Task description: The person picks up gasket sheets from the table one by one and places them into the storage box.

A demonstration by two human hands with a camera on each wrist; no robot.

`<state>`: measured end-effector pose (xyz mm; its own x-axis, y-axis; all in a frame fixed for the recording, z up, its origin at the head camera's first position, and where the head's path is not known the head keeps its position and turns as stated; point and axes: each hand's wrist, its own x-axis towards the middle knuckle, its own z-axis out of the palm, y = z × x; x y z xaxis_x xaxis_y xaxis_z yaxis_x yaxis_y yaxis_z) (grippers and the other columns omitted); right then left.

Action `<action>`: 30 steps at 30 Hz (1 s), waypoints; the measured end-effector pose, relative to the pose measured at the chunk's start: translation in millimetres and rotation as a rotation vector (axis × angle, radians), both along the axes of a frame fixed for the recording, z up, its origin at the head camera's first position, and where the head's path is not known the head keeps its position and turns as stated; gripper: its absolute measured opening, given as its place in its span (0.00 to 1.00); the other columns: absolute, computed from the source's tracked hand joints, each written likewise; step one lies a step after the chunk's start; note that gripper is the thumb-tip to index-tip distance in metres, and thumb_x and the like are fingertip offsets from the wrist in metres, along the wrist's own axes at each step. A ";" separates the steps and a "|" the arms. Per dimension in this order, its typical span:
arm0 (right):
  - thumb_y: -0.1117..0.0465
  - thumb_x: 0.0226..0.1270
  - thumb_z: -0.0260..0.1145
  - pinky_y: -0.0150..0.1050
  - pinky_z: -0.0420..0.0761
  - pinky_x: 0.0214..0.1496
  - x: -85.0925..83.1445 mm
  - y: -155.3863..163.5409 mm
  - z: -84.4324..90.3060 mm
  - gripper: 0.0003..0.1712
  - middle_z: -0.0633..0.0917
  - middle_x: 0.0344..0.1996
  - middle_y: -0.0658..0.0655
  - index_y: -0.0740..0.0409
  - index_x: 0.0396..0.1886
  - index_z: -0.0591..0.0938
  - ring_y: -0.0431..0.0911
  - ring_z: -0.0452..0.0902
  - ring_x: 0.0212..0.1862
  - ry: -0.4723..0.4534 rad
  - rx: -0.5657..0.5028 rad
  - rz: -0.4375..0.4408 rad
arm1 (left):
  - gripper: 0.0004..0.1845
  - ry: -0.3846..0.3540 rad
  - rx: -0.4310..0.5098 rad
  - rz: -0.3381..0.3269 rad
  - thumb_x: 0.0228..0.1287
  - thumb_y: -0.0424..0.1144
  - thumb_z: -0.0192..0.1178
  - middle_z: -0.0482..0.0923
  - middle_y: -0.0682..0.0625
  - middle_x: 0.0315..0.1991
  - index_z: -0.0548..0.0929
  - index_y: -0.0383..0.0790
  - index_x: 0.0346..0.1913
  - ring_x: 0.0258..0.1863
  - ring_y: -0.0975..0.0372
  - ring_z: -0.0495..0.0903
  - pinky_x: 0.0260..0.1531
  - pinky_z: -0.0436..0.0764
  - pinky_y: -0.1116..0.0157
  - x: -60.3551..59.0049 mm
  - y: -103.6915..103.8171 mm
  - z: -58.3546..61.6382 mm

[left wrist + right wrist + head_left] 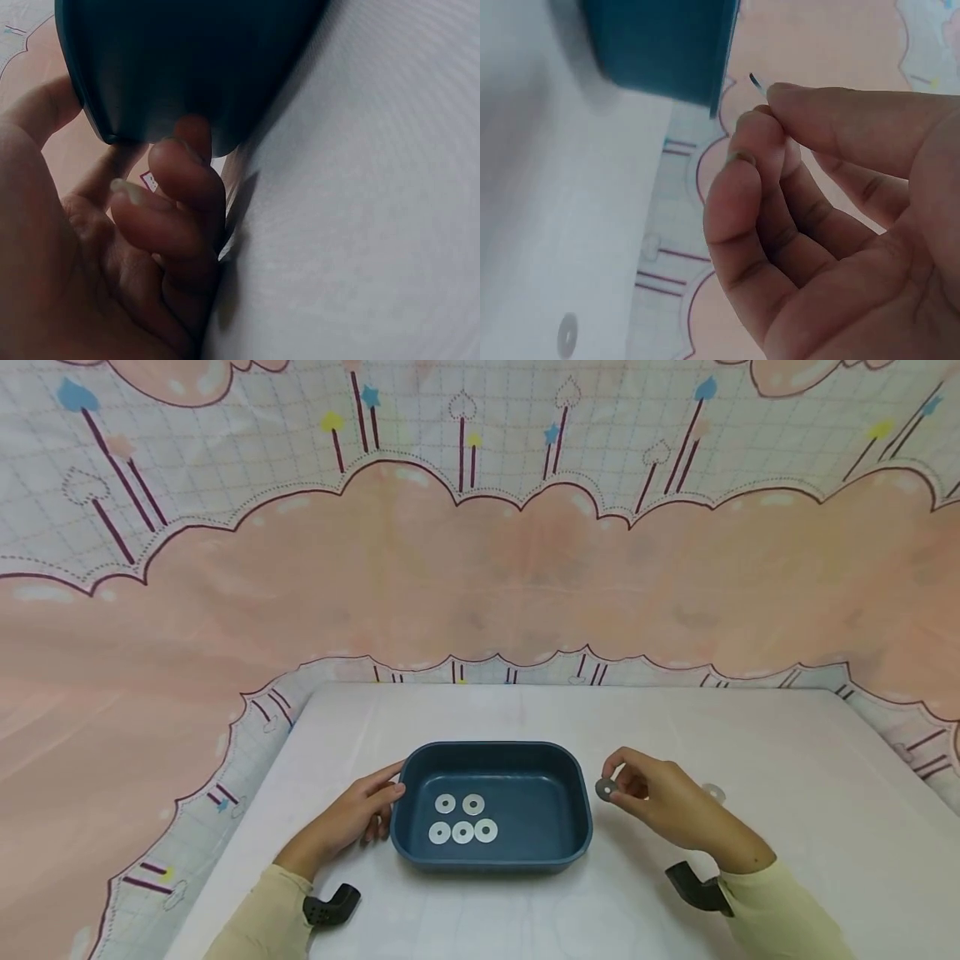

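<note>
A dark blue rectangular tub [525, 810] stands on the white table. My left hand [356, 814] holds its left end, thumb at the rim and the other fingers bent beside the outer wall; the left wrist view shows the fingers close against the tub [172, 67]. Inside, on the left half of the floor, several flat metal washers [462, 832] lie in two rows. Just right of the tub, my right hand [660, 797] pinches a washer [606, 789] between thumb and fingertips. In the right wrist view this washer [757, 82] appears edge-on, raised off the table.
Another washer [714, 792] lies on the table behind my right wrist, partly hidden by it. Black wrist cameras [332, 906] sit on both forearms. A patterned curtain [480, 577] hangs beyond the table's [450, 710] far edge.
</note>
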<state>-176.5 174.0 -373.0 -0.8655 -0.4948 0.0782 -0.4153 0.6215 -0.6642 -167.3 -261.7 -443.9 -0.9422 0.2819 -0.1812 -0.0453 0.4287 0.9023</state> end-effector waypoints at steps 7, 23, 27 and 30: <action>0.69 0.66 0.68 0.31 0.78 0.34 -7.7 -18.6 5.3 0.13 0.82 0.29 0.49 0.53 0.46 0.77 0.37 0.75 0.31 0.035 -0.021 0.087 | 0.32 -0.009 -0.010 0.015 0.78 0.50 0.49 0.75 0.46 0.30 0.59 0.44 0.78 0.22 0.57 0.76 0.20 0.75 0.64 -0.1 -3.0 -0.3; 0.67 0.67 0.68 0.31 0.81 0.37 -25.6 -53.1 1.9 0.15 0.79 0.32 0.51 0.53 0.49 0.76 0.42 0.77 0.33 -0.044 -0.090 0.161 | 0.31 -0.002 -0.014 -0.003 0.78 0.50 0.48 0.76 0.46 0.30 0.60 0.46 0.78 0.21 0.59 0.74 0.19 0.75 0.65 -0.6 -2.2 -1.3; 0.67 0.67 0.68 0.31 0.81 0.38 -27.2 -62.8 -2.1 0.14 0.80 0.33 0.51 0.53 0.49 0.77 0.42 0.77 0.34 -0.057 -0.112 0.171 | 0.31 -0.002 -0.010 -0.008 0.78 0.50 0.48 0.75 0.47 0.29 0.60 0.46 0.78 0.21 0.59 0.74 0.18 0.74 0.66 -0.5 -2.4 -1.4; 0.67 0.67 0.68 0.31 0.81 0.39 -28.8 -69.4 -5.5 0.14 0.80 0.33 0.50 0.52 0.49 0.77 0.42 0.77 0.35 -0.059 -0.121 0.191 | 0.31 -0.001 -0.011 -0.009 0.78 0.50 0.48 0.75 0.47 0.29 0.59 0.45 0.78 0.21 0.59 0.74 0.18 0.74 0.66 -0.6 -2.7 -1.1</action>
<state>-205.4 104.6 -378.5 -0.7618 -0.6402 0.0986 -0.4759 0.4499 -0.7557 -167.8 -264.4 -445.0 -0.9395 0.2884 -0.1850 -0.0420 0.4390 0.8975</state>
